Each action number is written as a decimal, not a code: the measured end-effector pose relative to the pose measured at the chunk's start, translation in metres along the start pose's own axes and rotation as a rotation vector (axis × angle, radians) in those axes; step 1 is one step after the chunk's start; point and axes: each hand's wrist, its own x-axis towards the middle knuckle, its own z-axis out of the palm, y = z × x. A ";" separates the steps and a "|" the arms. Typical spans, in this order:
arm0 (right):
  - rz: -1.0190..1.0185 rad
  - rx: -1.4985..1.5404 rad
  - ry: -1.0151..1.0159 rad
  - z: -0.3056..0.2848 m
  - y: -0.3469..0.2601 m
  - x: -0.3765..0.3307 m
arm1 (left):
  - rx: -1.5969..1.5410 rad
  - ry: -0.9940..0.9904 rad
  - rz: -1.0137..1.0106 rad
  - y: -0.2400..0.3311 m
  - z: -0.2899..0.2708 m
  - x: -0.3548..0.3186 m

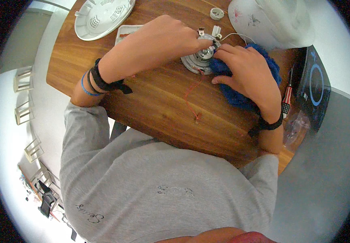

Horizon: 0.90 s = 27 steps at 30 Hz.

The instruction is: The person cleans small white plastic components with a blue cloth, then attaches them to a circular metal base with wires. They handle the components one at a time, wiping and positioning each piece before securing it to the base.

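A round silvery disc-shaped part, with a raised round centre and small fittings, lies on the wooden table before me. Thin red wires trail from it toward me. My left hand reaches over from the left, fingers curled and thumb stretched to the fittings at the disc's right side. From the right, my right hand meets it there with bent fingertips, its thumb lower down against a fluffy blue cloth. The cloth bunches beneath my right hand. What the fingertips of either hand grip is hidden.
Far left lies a white vented round cover, beside a partly hidden white tray. A small white ring-shaped piece and a flower-patterned white vessel stand at the back. On the right are a screwdriver, clear plastic bag and black panel.
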 end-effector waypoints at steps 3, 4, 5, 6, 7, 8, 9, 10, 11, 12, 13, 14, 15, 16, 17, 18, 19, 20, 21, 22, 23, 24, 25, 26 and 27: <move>-0.009 -0.009 0.047 0.003 0.002 0.000 | 0.143 0.135 0.122 -0.007 0.000 0.003; -0.020 -0.006 0.055 0.004 0.000 0.001 | 0.125 0.229 0.135 -0.008 0.003 0.005; -0.030 -0.003 0.062 0.004 -0.001 0.003 | 0.107 0.322 0.149 -0.009 0.009 0.008; -0.033 -0.011 0.058 0.007 -0.001 0.005 | 0.089 0.416 0.162 -0.010 0.013 0.011; -0.030 -0.022 0.053 0.011 0.001 0.007 | 0.080 0.426 0.183 -0.011 0.013 0.015; -0.027 -0.034 0.048 0.016 0.003 0.008 | 0.071 0.436 0.203 -0.011 0.014 0.019; -0.033 -0.058 0.053 0.018 0.004 0.007 | 0.063 0.447 0.224 -0.012 0.015 0.022; -0.042 -0.080 0.060 0.021 0.005 0.007 | 0.071 0.388 0.221 -0.014 0.016 0.023; -0.050 -0.103 0.068 0.023 0.006 0.007 | 0.080 0.329 0.218 -0.015 0.019 0.024; -0.068 -0.107 0.082 0.022 0.007 0.007 | 0.089 0.270 0.215 -0.016 0.022 0.025; -0.084 -0.110 0.096 0.022 0.008 0.006 | 0.062 0.252 0.199 -0.016 0.025 0.024; -0.100 -0.114 0.110 0.022 0.009 0.006 | 0.035 0.234 0.184 -0.016 0.028 0.022; -0.090 -0.103 0.091 0.021 0.010 0.006 | 0.008 0.215 0.169 -0.016 0.031 0.021; -0.081 -0.091 0.073 0.021 0.011 0.007 | -0.019 0.184 0.160 -0.017 0.033 0.020; -0.072 -0.078 0.055 0.020 0.012 0.009 | -0.045 0.152 0.150 -0.017 0.034 0.019; -0.081 -0.055 0.065 0.019 0.014 0.010 | -0.071 0.120 0.140 -0.018 0.034 0.018; -0.084 -0.033 0.069 0.017 0.017 0.008 | -0.077 0.102 0.138 -0.018 0.032 0.018; -0.088 -0.011 0.074 0.016 0.020 0.008 | -0.084 0.084 0.135 -0.018 0.028 0.017; -0.084 -0.022 0.073 0.014 0.021 0.007 | -0.090 0.066 0.132 -0.017 0.025 0.016; -0.086 -0.034 0.071 0.011 0.022 0.007 | -0.058 0.077 0.132 -0.015 0.024 0.015; -0.088 -0.045 0.069 0.009 0.023 0.007 | -0.027 0.089 0.131 -0.012 0.022 0.013; -0.097 -0.044 0.085 0.009 0.023 0.007 | 0.004 0.101 0.130 -0.011 0.022 0.012; -0.105 -0.042 0.100 0.009 0.024 0.008 | 0.031 0.092 0.140 -0.009 0.020 0.012; -0.114 -0.041 0.115 0.010 0.025 0.008 | 0.059 0.083 0.150 -0.009 0.017 0.014; -0.111 -0.072 0.100 0.011 0.026 0.008 | 0.086 0.074 0.159 -0.008 0.014 0.015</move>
